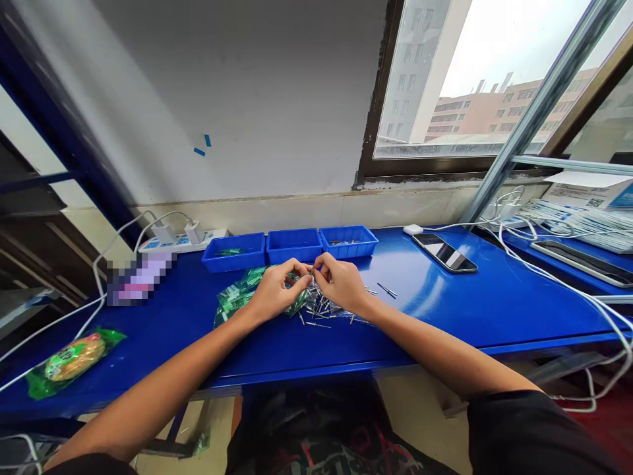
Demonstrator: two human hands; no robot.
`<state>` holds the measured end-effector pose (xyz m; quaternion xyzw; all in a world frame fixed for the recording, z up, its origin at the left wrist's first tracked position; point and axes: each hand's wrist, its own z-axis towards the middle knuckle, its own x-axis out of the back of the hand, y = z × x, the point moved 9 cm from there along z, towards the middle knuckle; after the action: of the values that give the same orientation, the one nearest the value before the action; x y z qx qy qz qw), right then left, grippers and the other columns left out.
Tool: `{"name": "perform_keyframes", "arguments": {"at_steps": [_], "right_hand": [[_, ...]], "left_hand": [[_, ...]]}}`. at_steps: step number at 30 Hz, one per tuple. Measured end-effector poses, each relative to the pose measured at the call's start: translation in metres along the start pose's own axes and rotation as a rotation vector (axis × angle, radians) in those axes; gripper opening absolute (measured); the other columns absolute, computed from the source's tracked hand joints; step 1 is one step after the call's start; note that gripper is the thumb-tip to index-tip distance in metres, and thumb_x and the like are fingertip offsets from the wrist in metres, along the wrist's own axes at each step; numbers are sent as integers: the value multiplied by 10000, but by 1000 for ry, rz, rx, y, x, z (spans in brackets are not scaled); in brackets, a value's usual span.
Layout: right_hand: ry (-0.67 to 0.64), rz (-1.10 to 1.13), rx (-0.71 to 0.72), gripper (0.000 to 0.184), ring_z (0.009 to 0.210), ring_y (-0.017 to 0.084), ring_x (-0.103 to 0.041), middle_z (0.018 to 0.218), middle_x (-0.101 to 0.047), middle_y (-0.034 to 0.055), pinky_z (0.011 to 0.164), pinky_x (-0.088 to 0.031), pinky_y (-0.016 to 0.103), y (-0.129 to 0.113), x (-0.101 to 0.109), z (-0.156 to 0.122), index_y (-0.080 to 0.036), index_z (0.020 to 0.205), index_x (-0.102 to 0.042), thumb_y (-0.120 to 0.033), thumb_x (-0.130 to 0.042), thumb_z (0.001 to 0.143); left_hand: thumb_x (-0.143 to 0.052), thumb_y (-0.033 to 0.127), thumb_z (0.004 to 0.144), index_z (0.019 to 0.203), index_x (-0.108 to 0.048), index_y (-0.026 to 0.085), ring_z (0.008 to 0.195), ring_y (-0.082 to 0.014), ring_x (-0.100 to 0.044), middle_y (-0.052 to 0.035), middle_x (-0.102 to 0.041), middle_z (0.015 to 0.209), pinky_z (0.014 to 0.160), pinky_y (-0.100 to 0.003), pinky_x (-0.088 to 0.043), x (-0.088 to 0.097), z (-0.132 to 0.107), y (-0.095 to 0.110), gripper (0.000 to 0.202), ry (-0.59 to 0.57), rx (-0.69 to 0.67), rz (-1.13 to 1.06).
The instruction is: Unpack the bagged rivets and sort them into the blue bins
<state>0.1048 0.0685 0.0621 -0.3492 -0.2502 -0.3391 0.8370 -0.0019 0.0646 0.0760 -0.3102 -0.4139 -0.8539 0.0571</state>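
My left hand [277,288] and my right hand [341,282] meet over a heap of small metal pins [324,310] on the blue table [445,310]. Both hands pinch something tiny between their fingertips at the middle; it is too small to name. A pile of small green plastic bags [236,297] lies just left of the pins, partly under my left hand. A few loose pins [386,289] lie to the right of my right hand.
Three blue trays [291,245] stand in a row behind my hands. A power strip [180,241] with chargers sits at the back left, a phone [444,252] at the right, a wrapped bun [73,357] at the near left. White cables run along both sides.
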Motion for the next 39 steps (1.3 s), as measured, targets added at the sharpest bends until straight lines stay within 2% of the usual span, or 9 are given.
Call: {"name": "perform_keyframes", "arguments": {"at_steps": [3, 10, 20, 28, 39], "right_hand": [[-9, 21, -9, 75, 506, 117, -515, 568, -566, -31, 532, -336, 237, 0, 0, 1, -196, 860, -508, -214, -478, 794], [-103, 96, 3, 75, 485, 109, -479, 557, -547, -41, 514, -325, 247, -4, -8, 0, -197, 839, -479, -243, -500, 783], [-180, 311, -87, 102, 453, 94, -459, 510, -494, -69, 464, -300, 235, -1, -17, -2, -208, 768, -436, -227, -536, 757], [-208, 414, -94, 130, 452, 91, -457, 514, -500, -69, 460, -305, 230, 0, -22, -3, -210, 759, -417, -213, -547, 745], [-163, 342, -73, 85, 448, 87, -412, 513, -466, -71, 463, -268, 239, 0, -17, -2, -202, 772, -449, -194, -533, 762]], "left_hand": [[-516, 327, 830, 781, -563, 166, 796, -169, -630, -65, -672, 921, 621, -255, -498, 7, 2, -1, 175, 38, 3, 13], [-548, 314, 803, 770, -592, 172, 663, -135, -578, -11, -629, 716, 543, -223, -428, 25, 5, -12, 153, 171, 39, 120], [-543, 335, 805, 776, -574, 168, 623, -128, -558, -11, -624, 707, 516, -215, -407, 25, 4, -17, 172, 172, 62, 99], [-542, 320, 803, 780, -573, 163, 653, -132, -571, -11, -629, 718, 551, -222, -408, 26, 5, -17, 162, 179, 82, 102], [-516, 312, 833, 822, -551, 165, 665, -139, -613, -16, -639, 723, 584, -230, -453, 17, 2, -16, 151, 165, 59, -31]]}}
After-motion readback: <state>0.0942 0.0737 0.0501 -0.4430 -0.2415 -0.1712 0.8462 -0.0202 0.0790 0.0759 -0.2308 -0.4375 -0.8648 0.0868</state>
